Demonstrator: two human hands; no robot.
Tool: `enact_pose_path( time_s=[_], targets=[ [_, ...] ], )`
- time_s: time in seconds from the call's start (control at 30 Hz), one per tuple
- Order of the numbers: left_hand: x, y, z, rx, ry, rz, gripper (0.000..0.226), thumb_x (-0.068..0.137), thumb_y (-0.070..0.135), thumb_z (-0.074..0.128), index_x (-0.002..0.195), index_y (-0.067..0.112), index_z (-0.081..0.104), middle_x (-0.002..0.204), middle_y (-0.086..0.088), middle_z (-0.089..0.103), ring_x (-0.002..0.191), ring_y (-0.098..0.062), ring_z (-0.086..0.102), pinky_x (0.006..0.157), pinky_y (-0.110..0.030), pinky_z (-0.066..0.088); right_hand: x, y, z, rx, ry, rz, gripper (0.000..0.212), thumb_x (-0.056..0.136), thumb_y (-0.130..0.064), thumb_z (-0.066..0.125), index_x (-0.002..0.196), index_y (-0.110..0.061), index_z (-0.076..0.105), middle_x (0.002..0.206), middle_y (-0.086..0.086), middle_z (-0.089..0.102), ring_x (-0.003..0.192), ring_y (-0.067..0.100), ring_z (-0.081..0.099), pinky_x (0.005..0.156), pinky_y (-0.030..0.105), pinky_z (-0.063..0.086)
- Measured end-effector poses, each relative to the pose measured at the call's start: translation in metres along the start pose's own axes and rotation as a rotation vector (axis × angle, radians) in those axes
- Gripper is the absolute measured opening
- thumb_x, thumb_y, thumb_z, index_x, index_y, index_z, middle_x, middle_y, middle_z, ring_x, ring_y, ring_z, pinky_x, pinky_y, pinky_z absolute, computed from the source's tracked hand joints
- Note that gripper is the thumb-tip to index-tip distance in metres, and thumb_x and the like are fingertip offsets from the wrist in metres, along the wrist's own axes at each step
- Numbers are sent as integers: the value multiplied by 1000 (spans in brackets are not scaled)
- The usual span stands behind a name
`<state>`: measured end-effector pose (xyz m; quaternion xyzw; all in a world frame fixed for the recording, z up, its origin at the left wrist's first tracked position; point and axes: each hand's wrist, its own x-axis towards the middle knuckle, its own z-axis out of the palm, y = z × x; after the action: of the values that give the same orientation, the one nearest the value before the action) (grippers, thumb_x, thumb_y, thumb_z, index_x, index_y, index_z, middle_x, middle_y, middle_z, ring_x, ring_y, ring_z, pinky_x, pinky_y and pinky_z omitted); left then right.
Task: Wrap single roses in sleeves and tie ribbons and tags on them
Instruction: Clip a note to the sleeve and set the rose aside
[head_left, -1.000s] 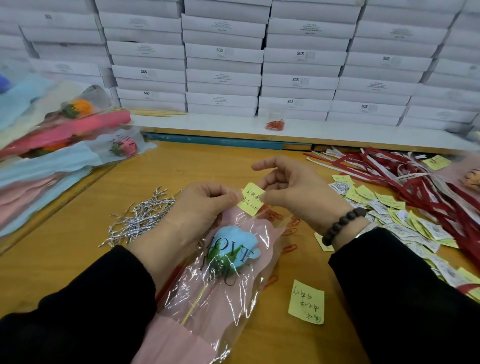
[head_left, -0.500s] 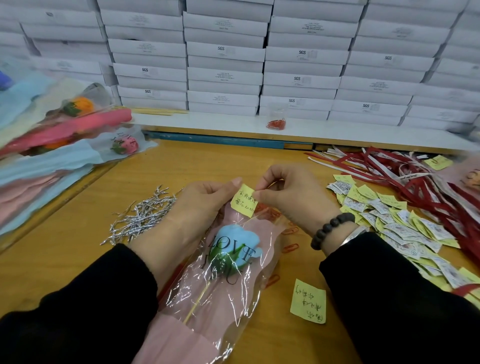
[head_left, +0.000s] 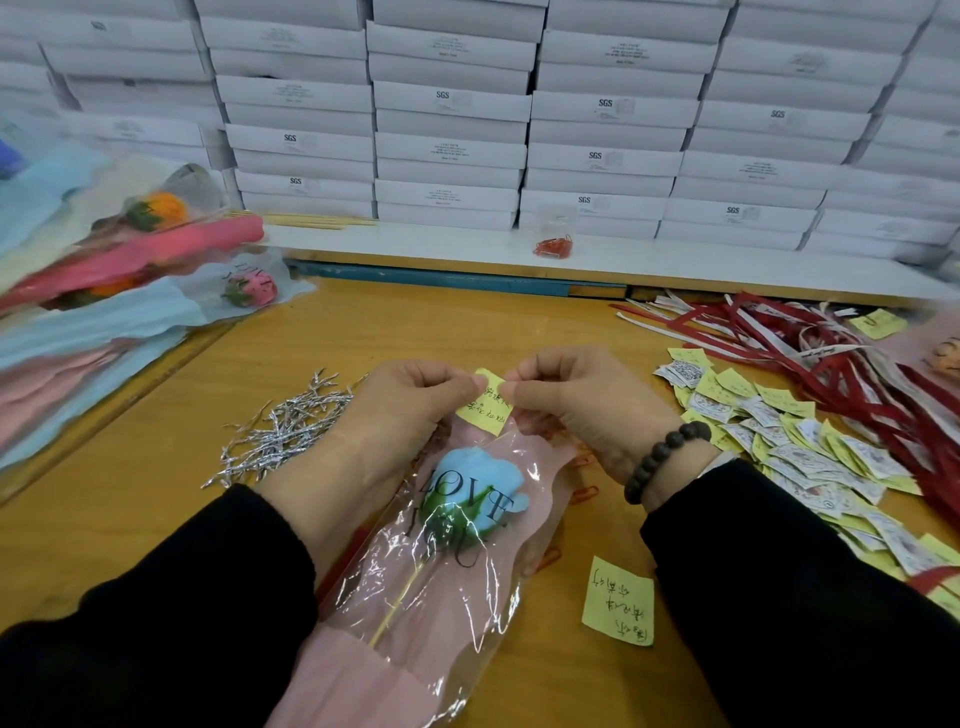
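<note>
- Wooden worktable (head_left: 156, 519), orange-yellow top, with a raised strip running along its left part.
- Back of the table: white ledge (head_left: 675, 260) with a small bag of red clips (head_left: 554, 244) and thin wooden sticks (head_left: 322, 221) lying on it.
- Behind the ledge, a wall of stacked white boxes (head_left: 452, 104), several marked "SGS".
- Centre, near edge: blue rose (head_left: 475, 493) inside a pink and clear sleeve (head_left: 431, 597) printed "LOVE YOU", lying on the table, bloom pointing away.
- Left hand (head_left: 410, 410) and right hand (head_left: 582, 400) both pinch a yellow tag (head_left: 485, 410) with handwriting, at the sleeve's top edge; fingers curled tight on it.
- Dark bead bracelet (head_left: 660, 457) on the right wrist; black sleeves on both arms.
- Left of the hands: heap of silver twist ties (head_left: 280, 431).
- Far left: wrapped roses (head_left: 156, 270) piled, blurred.
- Right: scattered yellow and white tags (head_left: 810, 441), then red and white ribbons (head_left: 831, 353).
- Loose yellow note (head_left: 618, 603) by the right forearm; red clips partly hidden under the sleeve.
</note>
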<state>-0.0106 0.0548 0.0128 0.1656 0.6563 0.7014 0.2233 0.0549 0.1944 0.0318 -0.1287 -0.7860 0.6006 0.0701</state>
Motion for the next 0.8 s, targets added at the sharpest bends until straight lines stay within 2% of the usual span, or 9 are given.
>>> enact_pose_path(
  time_s=[0.13, 0.3, 0.37, 0.43, 0.5, 0.6, 0.73, 0.8],
  targets=[
    [1, 1, 1, -12, 7, -20, 19, 83, 17, 65, 76, 0, 70, 67, -15, 66, 56, -21, 56, 58, -28, 47, 1, 2, 0, 45, -10, 2, 9, 81, -7, 68, 75, -11, 64, 51, -6, 62, 44, 2, 55, 46, 12, 45],
    [-1, 2, 2, -12, -14, -11, 28, 74, 26, 69, 76, -2, 67, 66, -15, 63, 59, -24, 51, 60, -30, 42, 1, 2, 2, 58, 6, -2, 8, 81, -7, 68, 74, -10, 63, 52, -4, 61, 44, 3, 54, 46, 13, 44],
    [-2, 3, 1, 1, -20, 5, 27, 68, 25, 71, 76, -1, 66, 69, -16, 63, 61, -24, 52, 61, -31, 42, 1, 3, 1, 59, 15, -6, 9, 81, -8, 68, 74, -10, 63, 54, -2, 60, 45, 5, 54, 47, 14, 45],
    [-2, 2, 2, -1, -19, 14, 17, 73, 16, 71, 78, 0, 66, 74, -18, 62, 65, -26, 53, 66, -35, 42, 1, 3, 1, 57, 15, -9, 11, 81, -8, 68, 72, -11, 62, 54, -2, 59, 46, 5, 53, 47, 15, 45],
    [-2, 1, 2, -11, -9, 15, 9, 78, 9, 68, 76, 2, 64, 73, -16, 62, 64, -25, 53, 63, -34, 41, 1, 4, 2, 60, 13, -18, 11, 81, -7, 68, 72, -11, 62, 55, -2, 59, 47, 5, 53, 48, 15, 46],
    [0, 0, 3, -10, -8, 19, 8, 80, 6, 66, 73, 3, 62, 67, -10, 63, 52, -18, 56, 51, -24, 47, 2, 5, 3, 59, 12, -22, 9, 80, -8, 69, 74, -11, 63, 59, -3, 60, 47, 4, 54, 50, 16, 47],
    [2, -1, 2, -19, 6, 21, 17, 80, 6, 66, 63, 9, 62, 61, -7, 65, 51, -17, 57, 57, -26, 46, 1, 3, 1, 56, 3, -33, 8, 84, -13, 66, 76, -10, 64, 58, -4, 62, 49, 5, 56, 49, 15, 47],
    [2, -1, 0, -25, 17, 18, 21, 80, 6, 66, 60, 10, 61, 60, -7, 67, 50, -18, 58, 56, -26, 45, 3, 3, -7, -32, 96, -57, 10, 87, -18, 61, 82, -10, 64, 66, -2, 62, 55, 6, 56, 53, 17, 50]
  ],
)
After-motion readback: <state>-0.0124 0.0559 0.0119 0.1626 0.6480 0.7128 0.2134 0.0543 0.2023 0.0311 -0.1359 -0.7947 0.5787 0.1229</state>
